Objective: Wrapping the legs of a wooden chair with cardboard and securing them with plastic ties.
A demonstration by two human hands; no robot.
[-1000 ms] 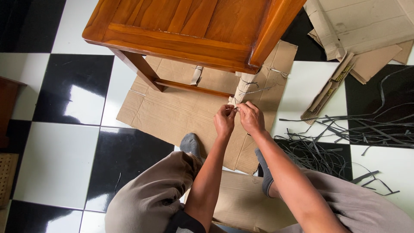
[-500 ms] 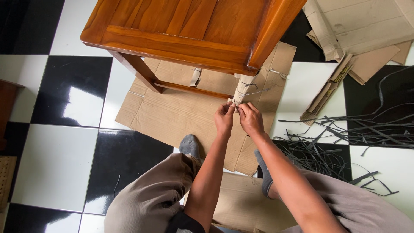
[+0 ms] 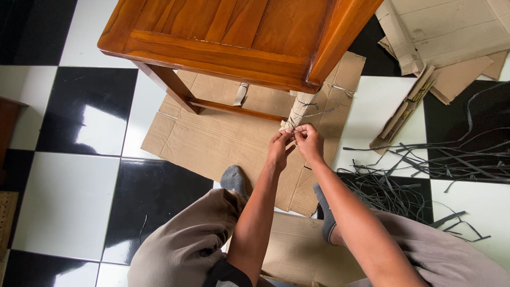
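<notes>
From the head camera, the near leg (image 3: 300, 110) of the wooden chair (image 3: 234, 37) already wears a cardboard wrap with grey strap around it; at its lower end the left hand (image 3: 279, 150) and right hand (image 3: 309, 142) meet, both pinching a thin strap end (image 3: 291, 131), so the tie looks unfinished. The far legs appear mostly bare. Loose grey straps (image 3: 425, 159) and folded cardboard (image 3: 441, 37) lie right, flat cardboard (image 3: 223, 138) beneath.
</notes>
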